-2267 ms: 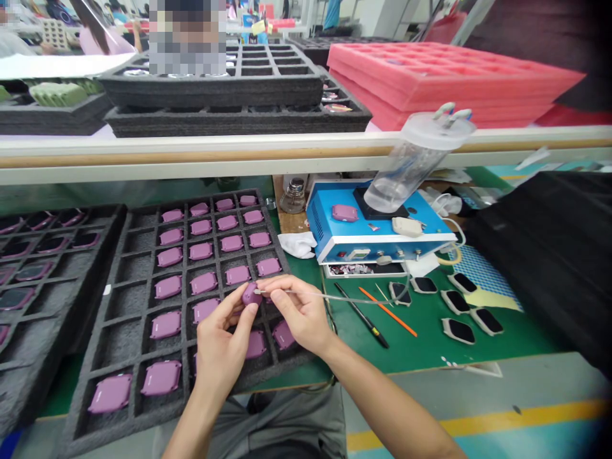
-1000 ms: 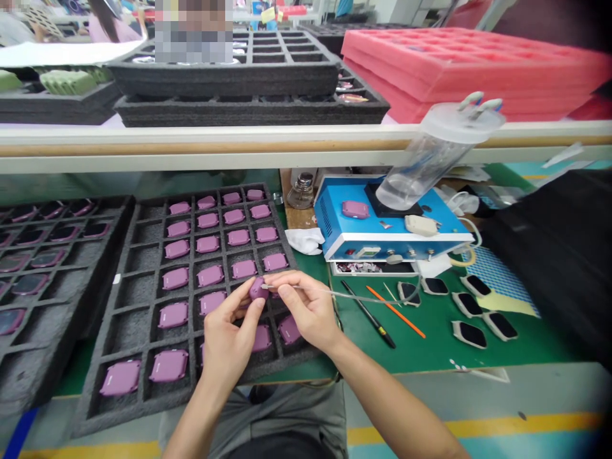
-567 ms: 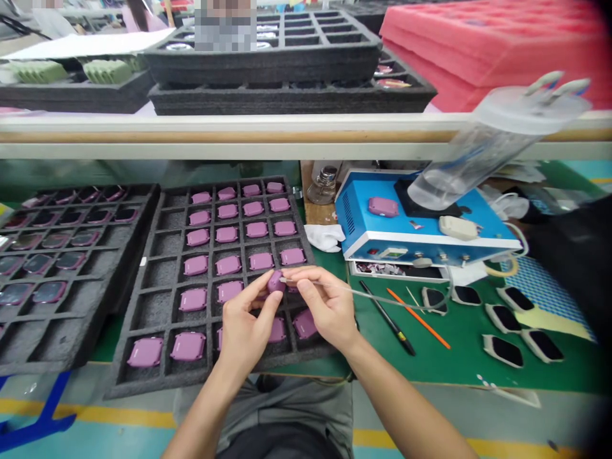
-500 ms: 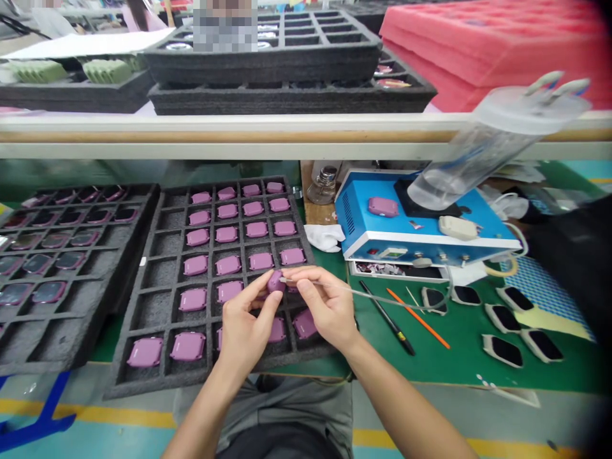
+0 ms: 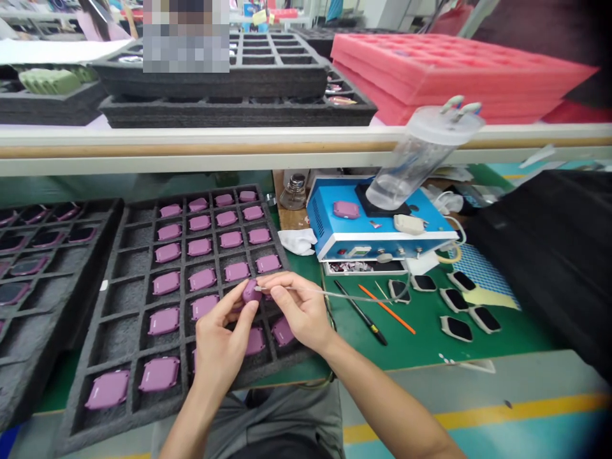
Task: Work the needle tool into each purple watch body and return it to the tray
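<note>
My left hand (image 5: 218, 341) pinches a small purple watch case (image 5: 250, 292) between thumb and fingers, tilted with its edge toward me. In my right hand (image 5: 305, 312) is the thin tip of a clear tube (image 5: 354, 297), held like a pen and meeting the case's side. Whether the tip goes into the case is too small to tell. Both hands are over a grey foam tray (image 5: 125, 290) whose compartments hold several purple cases (image 5: 164, 320) lying flat. My hands and wrists cover part of its front right.
A blue machine (image 5: 382, 239) carrying a clear cylinder (image 5: 399, 172) stands at the right. Near it lie a black pen (image 5: 361, 312), an orange stick (image 5: 387, 309) and several pale-framed watches (image 5: 456, 328). Another foam tray (image 5: 52, 299) sits left. A shelf (image 5: 239, 156) crosses above.
My view has swung to the right, so the bench things appear farther left. Both hands keep the same hold, the tube tip still against the case.
</note>
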`<state>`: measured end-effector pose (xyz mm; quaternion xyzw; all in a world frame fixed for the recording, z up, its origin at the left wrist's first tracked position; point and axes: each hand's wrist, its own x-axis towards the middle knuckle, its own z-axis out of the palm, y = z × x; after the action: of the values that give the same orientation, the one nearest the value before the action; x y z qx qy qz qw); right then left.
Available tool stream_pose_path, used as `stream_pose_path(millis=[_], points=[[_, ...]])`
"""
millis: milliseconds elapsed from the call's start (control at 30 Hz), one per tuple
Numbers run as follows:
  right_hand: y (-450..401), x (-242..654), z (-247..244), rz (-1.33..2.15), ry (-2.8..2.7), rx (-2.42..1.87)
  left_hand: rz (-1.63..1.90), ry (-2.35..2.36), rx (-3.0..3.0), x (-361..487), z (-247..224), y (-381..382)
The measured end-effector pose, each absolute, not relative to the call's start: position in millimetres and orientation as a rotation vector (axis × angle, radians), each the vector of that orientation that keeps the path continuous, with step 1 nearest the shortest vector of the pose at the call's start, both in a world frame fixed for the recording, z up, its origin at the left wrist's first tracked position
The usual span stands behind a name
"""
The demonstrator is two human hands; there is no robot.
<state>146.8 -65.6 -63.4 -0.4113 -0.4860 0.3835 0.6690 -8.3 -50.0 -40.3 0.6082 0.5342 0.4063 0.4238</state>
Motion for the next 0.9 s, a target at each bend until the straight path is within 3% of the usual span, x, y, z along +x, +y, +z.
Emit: stream_pose_path(millis=[900], points=[[-64.4,147.6,-64.8,0.846,-1.110,-0.870,1.014,1.339,1.558,-10.0,-42.3,-49.5]])
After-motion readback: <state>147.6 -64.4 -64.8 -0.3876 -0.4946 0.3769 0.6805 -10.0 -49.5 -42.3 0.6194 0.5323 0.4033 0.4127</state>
